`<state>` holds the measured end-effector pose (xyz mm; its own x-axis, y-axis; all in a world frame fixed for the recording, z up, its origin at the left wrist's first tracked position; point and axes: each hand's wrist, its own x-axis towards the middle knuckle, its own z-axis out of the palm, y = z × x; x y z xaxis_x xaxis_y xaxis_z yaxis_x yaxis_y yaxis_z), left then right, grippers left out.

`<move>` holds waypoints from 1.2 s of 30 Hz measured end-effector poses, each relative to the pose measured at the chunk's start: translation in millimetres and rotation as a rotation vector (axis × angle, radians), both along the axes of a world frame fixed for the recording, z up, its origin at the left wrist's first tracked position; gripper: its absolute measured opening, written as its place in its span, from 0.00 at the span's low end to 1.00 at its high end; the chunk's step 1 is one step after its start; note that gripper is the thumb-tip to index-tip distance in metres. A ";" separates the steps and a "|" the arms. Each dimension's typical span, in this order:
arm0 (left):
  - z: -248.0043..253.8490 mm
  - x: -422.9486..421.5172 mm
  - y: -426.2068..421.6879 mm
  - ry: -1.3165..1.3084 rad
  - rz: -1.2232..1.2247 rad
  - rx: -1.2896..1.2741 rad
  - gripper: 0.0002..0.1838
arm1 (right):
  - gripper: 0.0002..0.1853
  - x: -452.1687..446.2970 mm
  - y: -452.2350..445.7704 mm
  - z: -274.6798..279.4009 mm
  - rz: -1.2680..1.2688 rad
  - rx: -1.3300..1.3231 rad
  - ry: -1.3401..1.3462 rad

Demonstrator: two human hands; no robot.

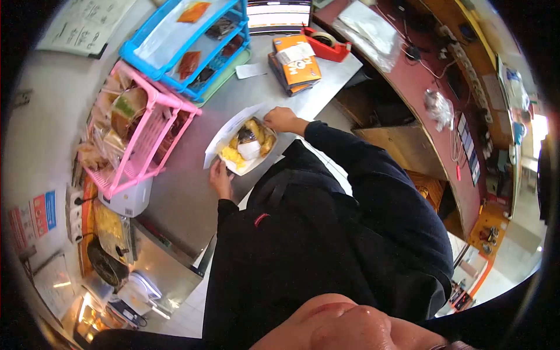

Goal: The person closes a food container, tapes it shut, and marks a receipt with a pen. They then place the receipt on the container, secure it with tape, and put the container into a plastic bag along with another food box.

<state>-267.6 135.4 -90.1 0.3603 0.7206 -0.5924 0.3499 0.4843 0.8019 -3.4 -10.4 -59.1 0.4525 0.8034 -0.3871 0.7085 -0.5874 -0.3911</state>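
Note:
A white paper food box [240, 171] with its flap up stands on the metal counter close to my body. Yellow, fried-looking food [233, 155] fills it around a small white packet or cup with a dark top [249, 149]. My left hand [220, 178] grips the near left corner of the box between thumb and fingers. At the far right corner, my right hand [281, 119] has its fingers closed on the box's edge, with the fingertips partly hidden. White paper [224, 133] shows behind the box on the left.
A pink basket rack [153, 125] with packets and a blue tiered tray [175, 73] stand to the left. Stacked orange boxes [296, 65], a red tape dispenser [333, 48] and a screen [279, 16] are farther back. A reddish shelf [417, 87] runs along the right.

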 end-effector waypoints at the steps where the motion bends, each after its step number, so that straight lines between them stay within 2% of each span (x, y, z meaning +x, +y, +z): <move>1: 9.5 4.6 -2.2 -0.010 0.078 0.036 0.19 | 0.17 2.1 -1.4 8.2 -0.037 -0.037 0.073; 2: 19.4 7.7 -2.1 -0.017 0.158 0.073 0.21 | 0.18 7.3 -0.9 12.1 -0.113 -0.005 0.081; 3: 34.9 12.4 1.9 0.035 0.133 0.363 0.25 | 0.19 13.6 1.9 15.4 -0.191 0.026 0.092; 4: 44.5 14.5 13.5 0.048 0.151 0.366 0.25 | 0.24 17.5 5.6 20.9 -0.439 0.130 0.023; 6: 60.7 15.0 36.2 -0.055 -0.093 0.895 0.25 | 0.32 29.6 18.0 36.6 -0.568 0.524 0.018; 7: 69.3 18.1 39.7 -0.117 -0.163 0.648 0.26 | 0.34 30.5 29.4 57.8 -0.511 0.671 0.064; 8: 77.9 22.1 42.2 -0.182 -0.225 0.401 0.30 | 0.35 29.1 39.5 69.7 -0.440 0.702 0.126; 10: 97.5 33.8 33.5 -0.207 -0.330 0.223 0.28 | 0.37 20.5 54.8 109.7 -0.272 0.127 0.385; 12: 79.0 30.8 18.6 0.015 -0.417 0.307 0.28 | 0.35 2.4 58.6 75.0 -0.204 -0.087 0.224; 13: 80.7 29.8 5.4 0.058 -0.430 0.264 0.26 | 0.36 -0.5 54.2 67.3 -0.077 -0.251 0.324; 14: 60.7 24.0 -7.3 0.062 -0.425 0.266 0.26 | 0.40 -13.1 40.8 77.0 -0.022 -0.244 0.209; 15: 20.4 12.9 -22.1 0.260 -0.374 0.695 0.25 | 0.48 -25.5 26.3 33.0 -0.159 -0.261 0.119; 16: -7.8 6.1 -34.0 0.462 -0.307 1.117 0.26 | 0.47 -39.1 10.1 -20.5 -0.274 -0.079 0.147; 17: -19.1 6.1 -42.9 0.470 -0.308 1.109 0.26 | 0.45 -49.3 0.9 -30.4 -0.349 0.091 0.363; 18: -23.8 8.4 -51.1 0.237 -0.230 0.691 0.28 | 0.43 -63.3 -9.6 -31.8 -0.423 0.260 0.580; 19: -27.0 7.5 -56.5 0.008 -0.140 0.274 0.31 | 0.41 -73.7 -12.2 -28.2 -0.429 0.327 0.519; 20: -28.6 4.7 -55.5 0.011 -0.133 0.274 0.31 | 0.41 -72.0 -12.3 -35.1 -0.423 0.325 0.522; 22: -8.6 8.5 -43.4 -0.192 -0.156 0.068 0.28 | 0.40 -57.3 -9.6 -55.9 -0.395 0.544 0.792; 23: 5.7 7.7 -39.0 -0.245 -0.167 0.062 0.25 | 0.36 -48.2 -11.1 -56.1 -0.412 0.523 0.857; 24: 5.1 5.3 -33.5 -0.243 -0.161 0.069 0.25 | 0.34 -40.9 -9.3 -31.1 -0.435 0.462 0.837; 26: -1.7 -0.9 -21.4 -0.184 -0.012 0.132 0.23 | 0.32 -28.6 -8.5 -3.4 -0.464 0.342 0.786; 27: 30.8 4.4 -18.3 -0.151 -0.021 0.061 0.23 | 0.34 -24.0 -12.0 -9.3 -0.454 0.349 0.750; 28: 41.5 4.9 -17.0 -0.144 -0.013 0.059 0.23 | 0.35 -20.4 -13.2 3.1 -0.496 0.254 0.736; 30: 50.7 7.8 -10.4 -0.097 0.038 -0.125 0.22 | 0.34 -15.2 -10.1 39.6 -0.543 0.072 0.813; 31: 55.9 10.8 -6.9 -0.039 -0.016 -0.137 0.29 | 0.34 -14.9 -10.7 38.7 -0.538 0.075 0.814; 32: 55.9 12.5 -6.2 -0.039 -0.013 -0.134 0.29 | 0.33 -15.3 -12.4 36.1 -0.581 0.065 0.834; 34: 47.0 14.0 -6.9 -0.021 0.015 -0.114 0.20 | 0.32 -19.0 -16.4 26.7 -0.623 0.054 0.855; 36: 35.7 14.4 -6.4 -0.010 -0.059 -0.056 0.21 | 0.29 -25.3 -19.3 15.9 -0.500 0.187 0.870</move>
<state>-253.3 129.0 -54.4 0.4076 0.6638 -0.6272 0.3716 0.5068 0.7779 -28.7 -29.8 -43.2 0.3746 0.6809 -0.6293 -0.1743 -0.6150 -0.7691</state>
